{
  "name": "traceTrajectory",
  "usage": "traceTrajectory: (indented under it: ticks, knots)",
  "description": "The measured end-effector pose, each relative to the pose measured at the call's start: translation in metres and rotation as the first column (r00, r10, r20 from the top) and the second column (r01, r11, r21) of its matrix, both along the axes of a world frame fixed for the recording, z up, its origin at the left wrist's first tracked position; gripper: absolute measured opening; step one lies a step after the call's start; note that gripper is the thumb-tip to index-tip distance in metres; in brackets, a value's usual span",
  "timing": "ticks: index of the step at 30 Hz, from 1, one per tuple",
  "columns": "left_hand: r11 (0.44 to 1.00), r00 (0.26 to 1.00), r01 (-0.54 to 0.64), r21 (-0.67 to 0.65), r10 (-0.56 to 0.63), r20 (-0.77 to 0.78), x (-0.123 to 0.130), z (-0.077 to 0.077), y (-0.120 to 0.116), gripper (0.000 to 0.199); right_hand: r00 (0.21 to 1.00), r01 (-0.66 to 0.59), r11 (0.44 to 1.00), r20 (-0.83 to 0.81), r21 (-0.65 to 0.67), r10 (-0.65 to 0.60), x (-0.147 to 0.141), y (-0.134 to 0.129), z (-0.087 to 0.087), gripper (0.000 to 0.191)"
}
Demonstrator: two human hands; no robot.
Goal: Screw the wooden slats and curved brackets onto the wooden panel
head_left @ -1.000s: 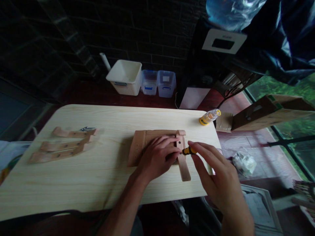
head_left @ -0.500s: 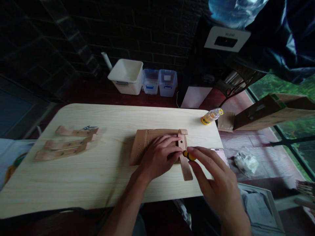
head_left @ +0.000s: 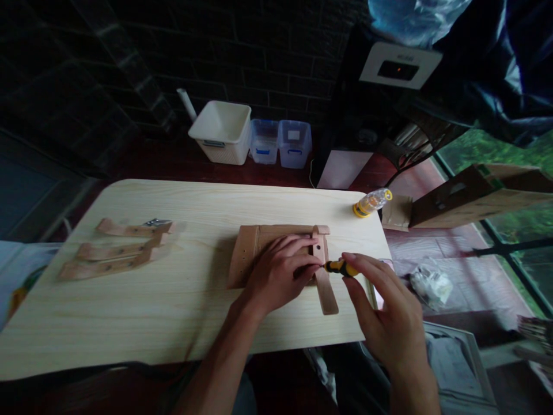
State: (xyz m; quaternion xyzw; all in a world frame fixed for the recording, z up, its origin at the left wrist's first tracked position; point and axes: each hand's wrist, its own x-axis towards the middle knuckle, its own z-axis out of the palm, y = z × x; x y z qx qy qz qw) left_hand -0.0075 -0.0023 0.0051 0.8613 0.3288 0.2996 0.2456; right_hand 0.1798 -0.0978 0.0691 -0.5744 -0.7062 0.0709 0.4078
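Observation:
A tan leather piece (head_left: 247, 253), folded like a bag or case, lies on the table with a row of small holes near its left end. Across its right end runs a leather strap (head_left: 327, 294) with a dark round hole. My left hand (head_left: 280, 268) rests over the leather, its thumb and forefinger closed on the strap near the screwdriver tip. My right hand (head_left: 382, 300) grips the handle of a small yellow-and-black screwdriver (head_left: 339, 267) between thumb and fingers. Its tip reaches the strap's edge beside my left fingertips; the exact contact is hidden.
Several leather straps (head_left: 110, 266) and a shiny metal item (head_left: 156, 222) lie at the table's left. A clear bottle with yellow ends (head_left: 372, 203) is at the back right corner. A phone (head_left: 378, 297) lies partly behind my right hand. Bins (head_left: 222, 129) stand beyond the table.
My right hand has shifted a little to the right, and more of the screwdriver shows between its fingers and the strap. My left hand stays in place on the leather.

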Motion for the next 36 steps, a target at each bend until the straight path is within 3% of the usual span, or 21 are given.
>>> traceTrajectory:
  ticks: [20, 30, 36]
  knots:
    - [1.000, 1.000, 0.001, -0.004, -0.001, -0.009, 0.0001, 0.0005, 0.0005, 0.014, 0.994, -0.034, 0.999, -0.101, 0.035, 0.038, 0.0002, 0.0026, -0.0060, 0.042]
    - [1.000, 1.000, 0.003, -0.003, -0.003, -0.014, -0.0001, -0.0010, 0.0009, 0.016, 0.987, -0.078, 0.997, -0.145, -0.010, 0.076, -0.0010, 0.0001, -0.0018, 0.036]
    - [1.000, 1.000, 0.003, -0.019, -0.003, -0.022, -0.0005, 0.0013, 0.0006, 0.016, 0.972, -0.070, 0.997, -0.224, 0.011, 0.071, -0.0019, 0.0005, -0.0095, 0.031]
